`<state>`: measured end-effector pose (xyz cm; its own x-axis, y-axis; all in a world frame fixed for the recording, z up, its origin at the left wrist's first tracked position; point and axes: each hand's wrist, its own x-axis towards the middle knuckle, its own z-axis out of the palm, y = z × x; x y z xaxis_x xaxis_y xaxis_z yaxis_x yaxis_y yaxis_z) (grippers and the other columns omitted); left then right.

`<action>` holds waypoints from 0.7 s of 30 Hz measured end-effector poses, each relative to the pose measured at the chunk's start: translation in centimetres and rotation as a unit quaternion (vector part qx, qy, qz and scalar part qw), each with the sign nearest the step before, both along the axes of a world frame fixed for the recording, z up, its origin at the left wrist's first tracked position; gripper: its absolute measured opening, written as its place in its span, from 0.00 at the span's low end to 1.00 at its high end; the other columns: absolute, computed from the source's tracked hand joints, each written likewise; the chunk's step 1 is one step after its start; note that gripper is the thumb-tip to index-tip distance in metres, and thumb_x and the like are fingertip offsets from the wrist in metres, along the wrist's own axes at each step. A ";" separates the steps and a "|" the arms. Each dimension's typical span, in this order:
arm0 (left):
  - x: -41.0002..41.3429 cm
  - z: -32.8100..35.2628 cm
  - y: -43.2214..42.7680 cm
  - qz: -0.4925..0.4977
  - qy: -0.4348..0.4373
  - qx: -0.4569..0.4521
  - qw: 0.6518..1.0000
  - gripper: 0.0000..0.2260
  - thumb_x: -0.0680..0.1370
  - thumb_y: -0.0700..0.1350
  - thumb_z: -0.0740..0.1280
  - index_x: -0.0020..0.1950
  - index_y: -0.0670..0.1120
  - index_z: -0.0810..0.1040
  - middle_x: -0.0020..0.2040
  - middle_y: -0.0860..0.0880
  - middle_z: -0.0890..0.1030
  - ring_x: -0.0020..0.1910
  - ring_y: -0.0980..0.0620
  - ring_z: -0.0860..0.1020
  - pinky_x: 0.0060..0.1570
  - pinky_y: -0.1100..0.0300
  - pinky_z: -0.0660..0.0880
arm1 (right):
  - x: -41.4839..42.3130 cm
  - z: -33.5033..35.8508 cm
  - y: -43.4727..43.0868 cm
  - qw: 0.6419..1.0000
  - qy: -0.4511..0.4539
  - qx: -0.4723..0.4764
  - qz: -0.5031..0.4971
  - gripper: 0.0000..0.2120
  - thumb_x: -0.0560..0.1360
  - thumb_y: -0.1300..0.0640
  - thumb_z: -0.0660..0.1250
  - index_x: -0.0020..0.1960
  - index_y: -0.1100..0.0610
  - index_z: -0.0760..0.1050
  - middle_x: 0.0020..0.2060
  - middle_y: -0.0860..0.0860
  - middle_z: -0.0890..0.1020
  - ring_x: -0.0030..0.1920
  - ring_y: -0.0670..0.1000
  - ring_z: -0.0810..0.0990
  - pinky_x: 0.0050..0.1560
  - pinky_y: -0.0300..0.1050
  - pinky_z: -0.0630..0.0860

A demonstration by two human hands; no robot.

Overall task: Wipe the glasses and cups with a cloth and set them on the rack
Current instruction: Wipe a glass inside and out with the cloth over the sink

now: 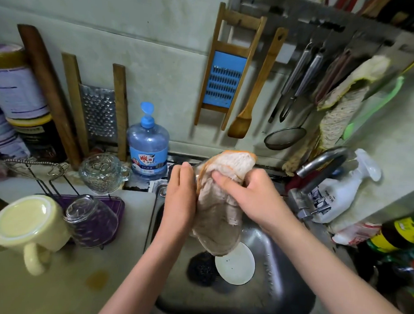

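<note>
Over the sink, my left hand (179, 198) grips a clear glass (195, 173), which is almost wholly wrapped in a pale cloth with an orange edge (220, 205). My right hand (249, 196) presses that cloth against the glass. On the wire rack (46, 171) at the left sit a yellow mug (30, 225) upside down, a clear tumbler (91, 220) upside down, and a patterned glass cup (103, 173) further back.
The steel sink (279, 278) holds a white plate (235, 265) and a dark scrubber (200, 268). A tap (319, 161) stands at the right, a blue soap bottle (147, 144) behind the sink. Graters and utensils hang on the wall; bottles crowd the right edge.
</note>
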<state>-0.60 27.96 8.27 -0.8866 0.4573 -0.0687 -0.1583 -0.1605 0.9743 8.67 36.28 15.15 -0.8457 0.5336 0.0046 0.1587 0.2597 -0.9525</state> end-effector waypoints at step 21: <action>0.7 1.1 -2.1 -0.044 0.131 0.038 0.990 0.12 0.78 0.51 0.55 0.45 0.46 0.75 0.39 0.57 0.78 0.41 0.58 0.75 0.45 0.63 0.72 | 2.6 -2.1 -1.3 0.986 -0.023 0.047 0.160 0.10 0.74 0.61 0.71 0.51 0.47 0.78 0.45 0.38 0.84 0.50 0.37 0.80 0.55 0.33 0.74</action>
<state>0.12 25.89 9.41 -0.8257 0.5292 0.1956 0.0812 -0.2315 0.9694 11.26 35.02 13.03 -0.9710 0.2392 -0.0011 0.0973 0.3910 -0.9152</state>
